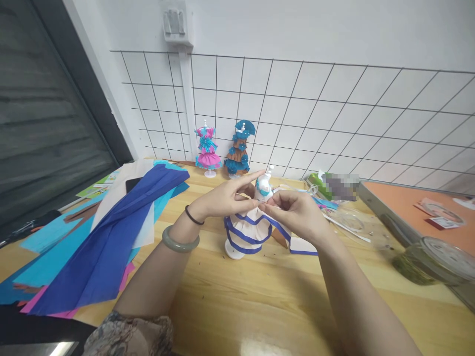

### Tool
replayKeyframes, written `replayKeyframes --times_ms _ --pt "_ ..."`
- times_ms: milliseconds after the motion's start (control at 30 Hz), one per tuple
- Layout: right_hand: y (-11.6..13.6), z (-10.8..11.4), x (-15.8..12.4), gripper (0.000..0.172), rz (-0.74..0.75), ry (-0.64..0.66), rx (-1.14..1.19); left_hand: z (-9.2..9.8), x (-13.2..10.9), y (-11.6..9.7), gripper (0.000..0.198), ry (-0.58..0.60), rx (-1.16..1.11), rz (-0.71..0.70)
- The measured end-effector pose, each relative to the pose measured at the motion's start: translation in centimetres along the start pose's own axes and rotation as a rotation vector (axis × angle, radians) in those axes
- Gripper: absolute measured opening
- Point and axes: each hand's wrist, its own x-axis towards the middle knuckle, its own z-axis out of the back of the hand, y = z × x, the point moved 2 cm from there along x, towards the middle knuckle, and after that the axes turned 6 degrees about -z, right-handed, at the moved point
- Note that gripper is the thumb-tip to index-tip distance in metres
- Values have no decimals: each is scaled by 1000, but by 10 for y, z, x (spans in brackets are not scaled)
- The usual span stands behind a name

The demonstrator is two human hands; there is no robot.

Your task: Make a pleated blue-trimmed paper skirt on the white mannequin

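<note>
Doll form (264,187) stands upright mid-frame, long axis vertical, between my 2 hands, at my fingertips; white paper strip (304,244) with blue edge trails from the waist toward centre right, under my right hand (301,213), so that hand is nearer it; right thumb and finger pinched nearly closed, seemingly on the strip's upper edge; left hand (221,197) has thumb and forefinger spread at the bust, grip partly hidden, can't tell if it holds; skirt (249,236) is soft, gathered white paper, blue-banded tiers; table (222,301) smooth, pale wood; blue paper (111,237) left of frame, creased, thin.
</note>
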Motion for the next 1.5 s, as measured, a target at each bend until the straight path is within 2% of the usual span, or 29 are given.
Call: replayKeyframes --times_ms 133,300,367,467,567,633,733,833,967,1167,1267,1400,1500 --pt "-3 1 3 31 3 21 30 -2 1 -1 78 -56 22 10" --pt "-2 6 4 30 32 136 65 -1 3 1 75 -125 14 18" --pt "0 10 3 28 89 55 57 0 4 2 72 -177 25 18" --pt "9 15 -2 22 355 -144 -38 4 5 5 68 -275 70 39" --pt "16 10 -8 23 621 -138 -200 6 7 7 64 -351 79 55" --pt "18 3 -10 24 694 -127 -341 5 8 7 61 -370 46 65" --pt "18 -7 -8 18 762 -221 -510 4 9 6 60 -369 22 89" --pt "17 -14 -6 11 848 -327 -596 3 9 4 58 -376 21 99" --pt "16 -18 -8 10 951 -383 -658 5 8 2 59 -415 -32 93" --pt "21 -20 -14 10 1015 -519 -674 8 7 5 72 -466 -20 108" --pt "21 -22 -13 10 1024 -540 -662 8 7 4 71 -467 -25 92" --pt "22 -21 -12 11 1011 -443 -576 10 7 0 66 -436 17 37" --pt "20 -14 -11 14 919 -318 -340 12 5 -2 66 -366 34 10"
